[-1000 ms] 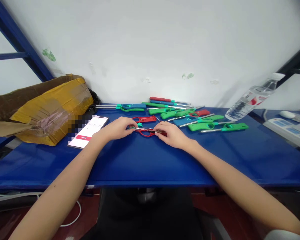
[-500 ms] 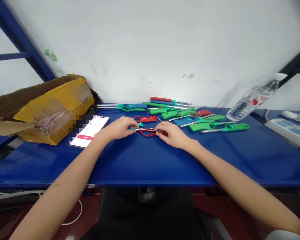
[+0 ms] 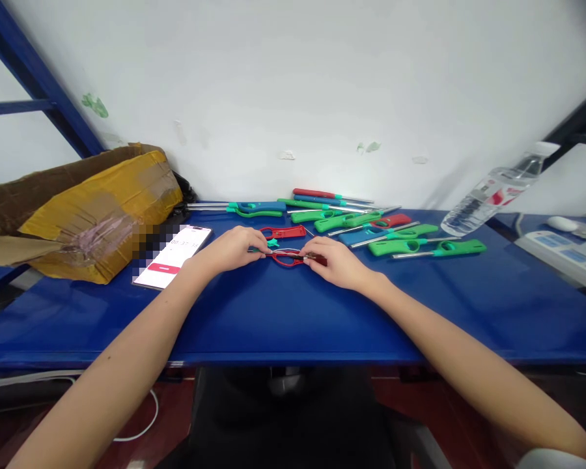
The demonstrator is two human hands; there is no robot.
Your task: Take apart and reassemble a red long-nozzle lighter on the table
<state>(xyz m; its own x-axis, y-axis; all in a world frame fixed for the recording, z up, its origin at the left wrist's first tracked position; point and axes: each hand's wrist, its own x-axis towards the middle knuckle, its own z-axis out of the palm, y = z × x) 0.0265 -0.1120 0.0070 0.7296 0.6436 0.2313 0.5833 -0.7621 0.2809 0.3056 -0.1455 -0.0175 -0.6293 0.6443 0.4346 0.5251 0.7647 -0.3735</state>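
Between my hands lies an open red lighter half (image 3: pixel 284 262), its trigger loop and a thin pale wire showing. My left hand (image 3: pixel 239 249) pinches its left end with thumb and fingertips. My right hand (image 3: pixel 336 262) has its fingertips closed on the dark red handle end, hiding part of it. A small teal piece (image 3: pixel 272 243) sits just beyond my left fingertips. Behind the hands rests a second red casing half (image 3: pixel 287 232), untouched. Small inner parts under the fingers are too small to make out.
Several long-nosed lighters, among them a green lighter (image 3: pixel 461 248), lie along the back right. More lighters (image 3: pixel 261 207) lie at the back left. A phone with a timer (image 3: pixel 173 257), a taped cardboard box (image 3: pixel 102 218), a tilted water bottle (image 3: pixel 493 195) and a power strip (image 3: pixel 566 257) flank the blue table (image 3: pixel 293 319).
My left fingers have shifted slightly on the lighter's left end, and the teal bit seen between them is now mostly covered. My right hand keeps its grip. The view has moved slightly.
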